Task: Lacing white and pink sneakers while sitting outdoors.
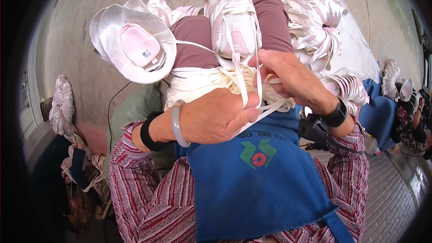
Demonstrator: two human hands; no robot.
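Note:
Between my thighs lies a white and pale pink shoe upper (233, 23), its heel end toward me. White shoelace strands hang from it, and my left hand (216, 114) is closed around the shoelace (241, 83) just below. Beyond the heel's right side, my right hand (291, 77) has its fingers bent together at another strand; the fingertips are partly hidden. Under both hands a thick bundle of cream-white laces (193, 81) rests on my lap, above a blue apron (256, 189).
At left stands a white shoe piece with a pink insole (138, 45). A ring of nested shoe uppers (317, 24) lies on a white-covered surface (355, 49) at right. More uppers (62, 103) are stacked at far left. Another person (414, 126) is at the far right edge.

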